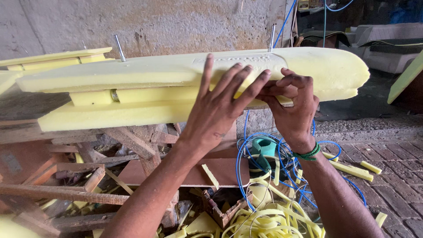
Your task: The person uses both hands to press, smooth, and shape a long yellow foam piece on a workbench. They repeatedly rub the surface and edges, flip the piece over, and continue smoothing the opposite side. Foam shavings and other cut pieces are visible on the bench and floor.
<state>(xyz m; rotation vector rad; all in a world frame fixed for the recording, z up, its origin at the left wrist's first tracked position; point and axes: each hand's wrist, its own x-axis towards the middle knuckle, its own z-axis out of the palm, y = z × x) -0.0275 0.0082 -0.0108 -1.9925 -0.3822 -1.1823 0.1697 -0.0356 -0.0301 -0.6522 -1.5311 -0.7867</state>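
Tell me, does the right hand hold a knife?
No, the right hand holds no tool; its bent fingers only pinch the edge of the yellow foam sheet.

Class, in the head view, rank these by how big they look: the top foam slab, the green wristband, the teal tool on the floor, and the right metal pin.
1. Top foam slab
2. Teal tool
3 and 4. Green wristband and right metal pin: they look similar, and they sit at different depths, so I leave them unranked.

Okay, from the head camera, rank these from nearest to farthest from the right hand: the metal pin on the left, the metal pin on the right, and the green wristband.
1. Right metal pin: just above the right hand.
2. Green wristband: on that hand's own wrist, below it; too close to call against the right pin.
3. Left metal pin: far off along the yellow foam.
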